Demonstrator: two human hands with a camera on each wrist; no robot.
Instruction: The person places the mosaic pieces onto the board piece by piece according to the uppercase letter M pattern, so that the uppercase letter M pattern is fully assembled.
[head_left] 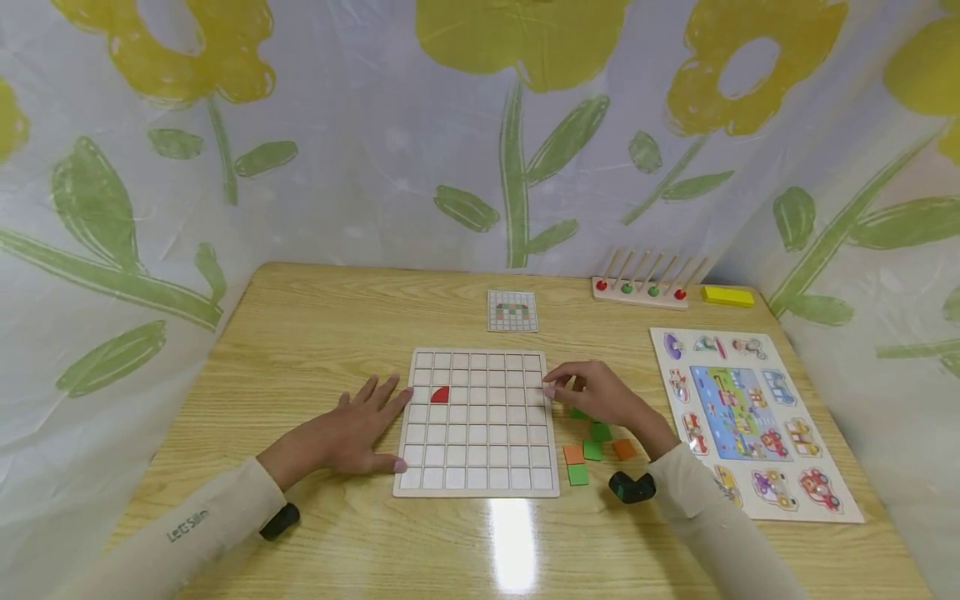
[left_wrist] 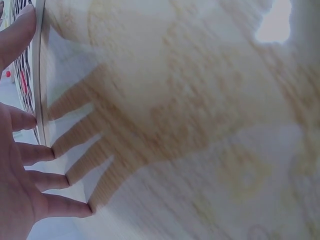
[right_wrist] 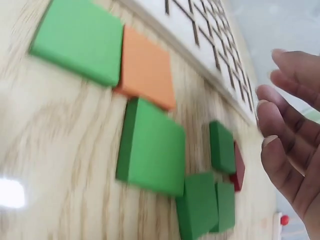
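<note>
A white wooden grid board (head_left: 477, 493) lies on the table, with one red quarter-circle piece (head_left: 440, 395) in a cell toward its upper left. My left hand (head_left: 352, 433) spreads its fingers beside the board's left side; thumb and index fingertip touch its edge. Over the board's right edge hovers my right hand (head_left: 592, 392), fingers loosely bent, with nothing visible between them. Below that hand are several green tiles (right_wrist: 152, 147) and orange tiles (right_wrist: 146, 67). In the right wrist view a dark red piece (right_wrist: 239, 167) is partly hidden behind a green one.
A small pattern card (head_left: 513, 312) lies beyond the board. A peg rack (head_left: 640, 293) with red and green beads and a yellow block (head_left: 727, 296) stand at the back right. A picture puzzle (head_left: 757, 425) covers the right side. Flowered cloth (head_left: 360, 167) hangs behind the table.
</note>
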